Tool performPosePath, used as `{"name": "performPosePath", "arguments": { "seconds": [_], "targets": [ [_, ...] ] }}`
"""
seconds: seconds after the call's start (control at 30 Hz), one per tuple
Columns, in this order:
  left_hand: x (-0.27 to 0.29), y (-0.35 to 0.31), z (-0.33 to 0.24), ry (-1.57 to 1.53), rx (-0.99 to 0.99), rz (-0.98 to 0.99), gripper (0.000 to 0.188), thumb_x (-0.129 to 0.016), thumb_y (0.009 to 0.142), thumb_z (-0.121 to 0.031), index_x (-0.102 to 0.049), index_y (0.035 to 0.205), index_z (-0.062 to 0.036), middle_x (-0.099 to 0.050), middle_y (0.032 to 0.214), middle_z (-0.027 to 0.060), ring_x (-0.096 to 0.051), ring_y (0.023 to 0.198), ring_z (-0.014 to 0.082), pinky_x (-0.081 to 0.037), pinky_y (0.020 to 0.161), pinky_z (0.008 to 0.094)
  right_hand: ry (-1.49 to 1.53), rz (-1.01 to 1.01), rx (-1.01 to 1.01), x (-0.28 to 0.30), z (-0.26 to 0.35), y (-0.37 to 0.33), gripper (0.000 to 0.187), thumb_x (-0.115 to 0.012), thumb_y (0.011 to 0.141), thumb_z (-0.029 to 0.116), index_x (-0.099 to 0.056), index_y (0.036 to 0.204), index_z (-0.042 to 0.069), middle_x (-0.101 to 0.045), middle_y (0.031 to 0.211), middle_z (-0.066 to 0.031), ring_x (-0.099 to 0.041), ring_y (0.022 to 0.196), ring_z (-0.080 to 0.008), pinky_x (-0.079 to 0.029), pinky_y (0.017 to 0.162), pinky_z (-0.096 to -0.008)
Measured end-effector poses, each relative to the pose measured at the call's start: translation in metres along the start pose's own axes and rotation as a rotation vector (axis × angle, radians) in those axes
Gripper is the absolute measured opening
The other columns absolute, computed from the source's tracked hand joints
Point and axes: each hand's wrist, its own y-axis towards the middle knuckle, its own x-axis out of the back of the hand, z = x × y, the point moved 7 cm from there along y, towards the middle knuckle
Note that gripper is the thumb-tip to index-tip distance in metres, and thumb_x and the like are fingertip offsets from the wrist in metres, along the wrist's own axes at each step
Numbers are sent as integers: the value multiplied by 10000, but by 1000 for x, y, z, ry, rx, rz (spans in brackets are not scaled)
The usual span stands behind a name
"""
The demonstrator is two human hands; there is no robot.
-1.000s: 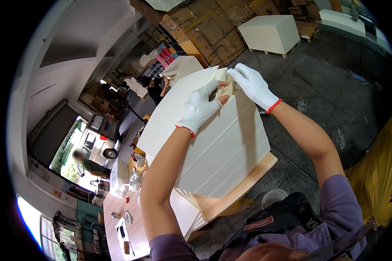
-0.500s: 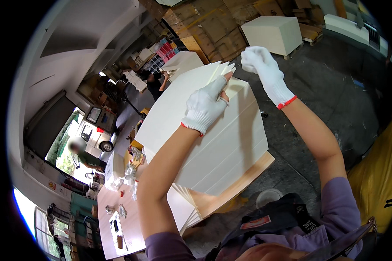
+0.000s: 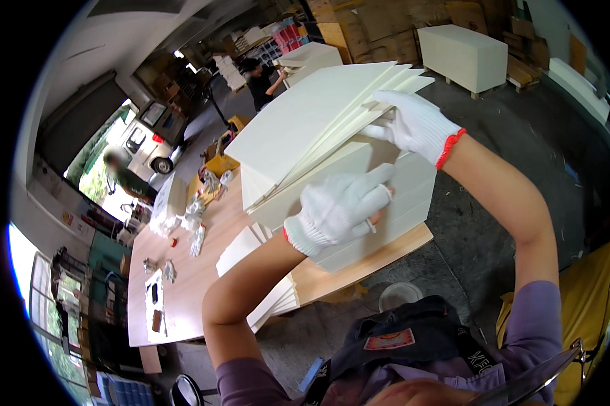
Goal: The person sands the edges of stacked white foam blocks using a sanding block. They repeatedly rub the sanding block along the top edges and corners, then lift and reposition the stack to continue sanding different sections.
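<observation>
Your right hand closes on the lifted right-hand edges of several fanned white sheets, which lie atop a tall stack. Your left hand, loosely spread with bent fingers, is in front of the stack's near side; contact there is unclear. A wooden base supports the stack beside the counter.

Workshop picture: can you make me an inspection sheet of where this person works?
Surface: wood-toned table; wood-toned board beneath the white stack.
Job's things: white sheets, fanned at one corner, on top of the stack.
Clutter: crumpled plastic bags on the table.
Grippers: gloved right hand holds the sheets' corner; gloved left hand is before the stack, contact unclear.
Cables: nothing seen.
Surroundings: co-worker, van, bucket on the floor.
</observation>
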Motion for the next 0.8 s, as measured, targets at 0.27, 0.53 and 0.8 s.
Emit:
{"name": "performPosePath", "arguments": {
  "seconds": [0.27, 0.53, 0.8],
  "targets": [
    [-12, -40, 21, 73, 476, 39, 212, -724, 823, -138, -691, 1032, -151, -665, 1402, 87, -736, 816, 309, -601, 673, 412, -180, -49, 52, 18, 7, 6, 346, -548, 1033, 13, -485, 1367, -49, -576, 1380, -201, -634, 1257, -364, -606, 1069, -524],
    [-117, -160, 32, 2100, -468, 482, 442, -530, 1034, -239, -564, 1473, -203, -513, 1577, 60, -679, 1159, 286, -605, 886, 380, -667, 53, 193, 40, 60, -68, 351, -594, 1036, 56, -561, 1371, -45, -596, 1408, -145, -646, 1250, -280, -558, 1022, -330],
    [1, -140, 11, 2795, -2334, 1227, 858, -490, 1006, -736, -467, 1540, -64, -595, 1461, 147, -591, 1324, 285, -474, 1134, 447, -799, -234, 157, 134, 116, -182, 462, -506, 1120, 218, -467, 1517, -15, -579, 1463, -94, -625, 1270, -181, -590, 943, -306]
  ]
}}
